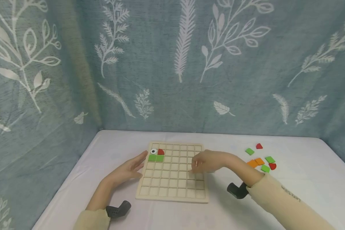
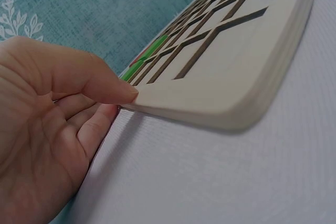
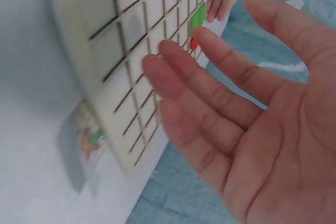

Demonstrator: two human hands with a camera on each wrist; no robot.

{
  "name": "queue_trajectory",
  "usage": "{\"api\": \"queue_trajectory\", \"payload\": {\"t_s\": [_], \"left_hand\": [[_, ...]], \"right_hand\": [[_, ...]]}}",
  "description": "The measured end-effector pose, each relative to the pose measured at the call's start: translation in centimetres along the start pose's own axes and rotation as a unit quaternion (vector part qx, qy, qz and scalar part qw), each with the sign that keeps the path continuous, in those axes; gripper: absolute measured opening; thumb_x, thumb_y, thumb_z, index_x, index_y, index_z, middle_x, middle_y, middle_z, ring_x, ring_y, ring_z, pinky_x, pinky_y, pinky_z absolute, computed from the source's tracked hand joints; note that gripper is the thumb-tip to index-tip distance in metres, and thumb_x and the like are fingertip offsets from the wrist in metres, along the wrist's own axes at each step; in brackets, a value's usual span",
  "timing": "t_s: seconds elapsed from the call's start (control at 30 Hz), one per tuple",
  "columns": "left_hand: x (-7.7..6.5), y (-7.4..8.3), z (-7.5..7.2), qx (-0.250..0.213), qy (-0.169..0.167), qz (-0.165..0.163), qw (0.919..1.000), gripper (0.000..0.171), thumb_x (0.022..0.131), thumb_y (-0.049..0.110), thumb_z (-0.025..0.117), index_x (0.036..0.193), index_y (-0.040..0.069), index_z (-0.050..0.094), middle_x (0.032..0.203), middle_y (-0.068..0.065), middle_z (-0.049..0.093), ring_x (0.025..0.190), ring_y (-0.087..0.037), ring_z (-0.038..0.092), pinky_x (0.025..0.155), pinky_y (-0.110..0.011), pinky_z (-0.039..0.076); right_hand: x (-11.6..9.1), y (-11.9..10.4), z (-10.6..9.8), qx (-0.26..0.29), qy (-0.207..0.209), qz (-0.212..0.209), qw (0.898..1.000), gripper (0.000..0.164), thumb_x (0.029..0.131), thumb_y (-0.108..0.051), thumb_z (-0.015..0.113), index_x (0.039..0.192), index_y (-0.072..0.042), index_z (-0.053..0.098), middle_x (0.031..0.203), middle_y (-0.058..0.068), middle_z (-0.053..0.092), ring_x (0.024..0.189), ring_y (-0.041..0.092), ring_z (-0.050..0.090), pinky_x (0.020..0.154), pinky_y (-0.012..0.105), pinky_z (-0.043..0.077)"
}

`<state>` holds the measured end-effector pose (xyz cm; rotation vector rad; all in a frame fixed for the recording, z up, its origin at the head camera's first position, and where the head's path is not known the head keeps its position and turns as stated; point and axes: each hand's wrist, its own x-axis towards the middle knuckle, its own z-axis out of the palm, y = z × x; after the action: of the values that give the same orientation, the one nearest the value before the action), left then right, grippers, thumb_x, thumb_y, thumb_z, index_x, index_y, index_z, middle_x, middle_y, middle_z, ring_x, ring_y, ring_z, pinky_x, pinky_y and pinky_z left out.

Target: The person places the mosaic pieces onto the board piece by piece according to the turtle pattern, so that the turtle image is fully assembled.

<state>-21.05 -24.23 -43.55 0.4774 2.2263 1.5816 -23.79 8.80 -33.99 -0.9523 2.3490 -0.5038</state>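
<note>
A pale wooden grid board lies on the table. Near its top left corner are a white tile with a black-dotted eye, a red quarter-round tile and two green square tiles. My left hand rests along the board's left edge. In the left wrist view, the thumb touches the rim. Over the right side of the board hovers my right hand. Its loosely bent fingers hold nothing in the right wrist view.
Right of the board lie loose green tiles, orange tiles and red quarter-rounds. A small orange-and-green patterned patch shows beside the board's edge. A leaf-patterned curtain hangs behind the white-covered table.
</note>
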Motion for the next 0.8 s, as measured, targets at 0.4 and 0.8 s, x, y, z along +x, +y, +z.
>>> {"api": "queue_trajectory", "payload": {"t_s": [0.4,0.8], "left_hand": [[0.5,0.1,0.2,-0.007,0.012,-0.009,0.9999,0.091,0.072,-0.004,0.061,0.147,-0.002,0.007,0.154,-0.016,0.002,0.140,-0.034,0.012,0.111,-0.037,0.019],[0.1,0.0,0.3,0.004,0.016,-0.018,0.9997,0.091,0.072,-0.003,0.061,0.147,0.000,0.008,0.154,-0.016,0.003,0.139,-0.035,0.014,0.111,-0.038,0.020]], "right_hand": [[-3.9,3.0,0.7,-0.008,0.060,-0.032,0.998,0.014,0.088,-0.030,0.058,0.086,-0.017,0.062,0.081,-0.008,0.062,0.075,0.007,0.056,0.065,0.024,0.049],[-8.9,7.0,2.2,0.005,0.106,0.001,0.994,0.011,0.087,-0.026,0.060,0.087,-0.016,0.060,0.082,-0.012,0.059,0.073,0.003,0.053,0.063,0.020,0.049]]}}
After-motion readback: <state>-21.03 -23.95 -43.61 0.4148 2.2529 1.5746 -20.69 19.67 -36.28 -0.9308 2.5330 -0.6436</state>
